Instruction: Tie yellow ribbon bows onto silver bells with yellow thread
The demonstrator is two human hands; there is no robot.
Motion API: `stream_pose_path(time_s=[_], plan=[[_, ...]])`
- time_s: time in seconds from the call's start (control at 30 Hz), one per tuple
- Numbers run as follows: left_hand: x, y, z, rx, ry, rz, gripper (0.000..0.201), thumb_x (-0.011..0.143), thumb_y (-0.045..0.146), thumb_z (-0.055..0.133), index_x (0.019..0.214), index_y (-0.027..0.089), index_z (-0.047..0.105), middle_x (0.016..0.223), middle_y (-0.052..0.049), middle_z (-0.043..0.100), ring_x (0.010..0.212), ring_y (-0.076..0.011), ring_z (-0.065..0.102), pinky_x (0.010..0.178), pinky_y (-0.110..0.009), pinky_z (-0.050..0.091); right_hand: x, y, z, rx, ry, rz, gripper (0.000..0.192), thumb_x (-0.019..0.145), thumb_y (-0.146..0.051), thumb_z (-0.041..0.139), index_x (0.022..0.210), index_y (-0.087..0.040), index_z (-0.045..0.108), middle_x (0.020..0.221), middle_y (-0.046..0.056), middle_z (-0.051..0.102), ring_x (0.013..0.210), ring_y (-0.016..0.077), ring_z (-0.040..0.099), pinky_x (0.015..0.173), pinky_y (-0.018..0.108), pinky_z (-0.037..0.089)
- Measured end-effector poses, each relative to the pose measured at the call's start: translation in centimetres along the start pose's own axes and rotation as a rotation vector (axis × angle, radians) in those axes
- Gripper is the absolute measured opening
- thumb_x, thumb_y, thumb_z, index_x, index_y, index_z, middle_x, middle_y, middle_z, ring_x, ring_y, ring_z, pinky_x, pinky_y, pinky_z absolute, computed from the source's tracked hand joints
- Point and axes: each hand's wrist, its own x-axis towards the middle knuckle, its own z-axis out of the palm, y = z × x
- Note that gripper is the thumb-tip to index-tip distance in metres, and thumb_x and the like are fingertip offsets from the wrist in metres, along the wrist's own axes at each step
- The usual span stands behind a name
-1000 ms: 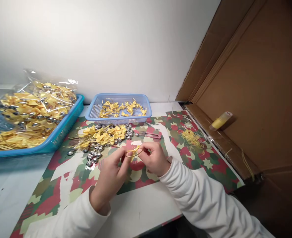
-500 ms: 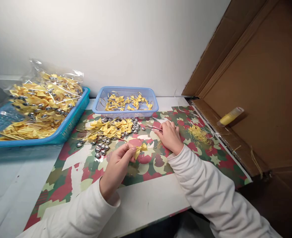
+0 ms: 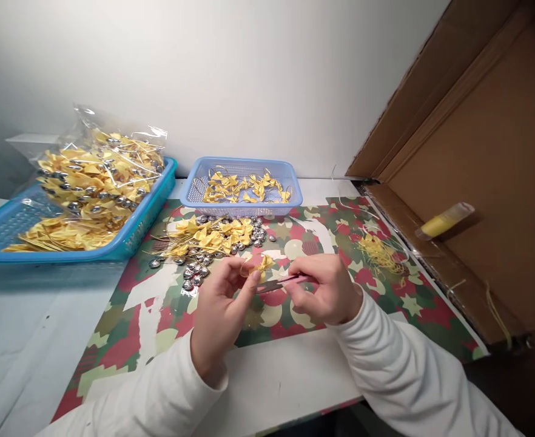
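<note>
Between the thumb and fingers of my left hand is a yellow ribbon bow, lifted over the patterned sheet. My right hand is closed around a pair of small scissors with pinkish handles. The blades point left and reach the left thumb, just below the bow. Whether they touch the bow's cord I cannot tell. Behind my left hand lies a pile of yellow bows with gold cords. Silver bells are scattered around that pile.
A light-blue basket holding looped bows stands at the back. On the left, a blue basket bears a clear bag of bows and bells. Yellow cord scraps lie right, near a cardboard wall with a yellow-filled tube.
My right hand has picked the scissors up off the sheet and brought them left to the bow. My left hand has raised the bow slightly. The view has shifted a little.
</note>
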Motion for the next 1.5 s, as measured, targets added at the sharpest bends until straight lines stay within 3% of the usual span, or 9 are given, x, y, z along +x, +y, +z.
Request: stream_pose_path(time_s=[0.23, 0.57, 1.1, 1.5], plan=[[-0.5, -0.7, -0.3, 0.224, 0.042, 0.26, 0.009, 0.085, 0.015, 0.062, 0.087, 0.022, 0.058, 0.077, 0.002, 0.062, 0.07, -0.0124, 0.06, 0.065, -0.024, 0.049, 0.1, 0.7, 0.2, -0.34, 0.182, -0.042, 0.025, 0.077, -0.033, 0.053, 0.056, -0.019, 0.053, 0.046, -0.003, 0.05, 0.043, 0.0095, 0.043, 0.046, 0.023, 0.033], [-0.5, 0.1, -0.4, 0.386, 0.04, 0.602, 0.026, 0.08, -0.001, 0.06, 0.091, 0.022, 0.057, 0.079, 0.001, 0.065, 0.072, -0.0135, 0.061, 0.069, -0.026, 0.05, -0.1, 0.5, 0.2, -0.436, 0.239, -0.074, 0.019, 0.074, -0.031, 0.053, 0.057, -0.021, 0.052, 0.046, -0.002, 0.054, 0.043, 0.0116, 0.046, 0.046, 0.026, 0.034], [-0.4, 0.7, -0.4, 0.455, 0.025, 0.665, 0.021, 0.082, 0.004, 0.058, 0.089, 0.024, 0.058, 0.071, 0.001, 0.065, 0.067, -0.0149, 0.061, 0.063, -0.026, 0.051, -0.1, 0.5, 0.3, -0.302, 0.16, 0.006, 0.023, 0.074, -0.03, 0.052, 0.054, -0.02, 0.051, 0.044, -0.003, 0.048, 0.042, 0.0091, 0.041, 0.044, 0.022, 0.034], [-0.5, 0.7, -0.5, 0.469, -0.013, 0.674, 0.021, 0.083, 0.003, 0.058, 0.09, 0.023, 0.057, 0.071, 0.001, 0.065, 0.068, -0.0145, 0.061, 0.063, -0.026, 0.051, 0.0, 0.4, 0.5, -0.295, 0.189, 0.018, 0.024, 0.075, -0.029, 0.056, 0.054, -0.019, 0.052, 0.045, -0.003, 0.053, 0.043, 0.0093, 0.044, 0.045, 0.022, 0.037]])
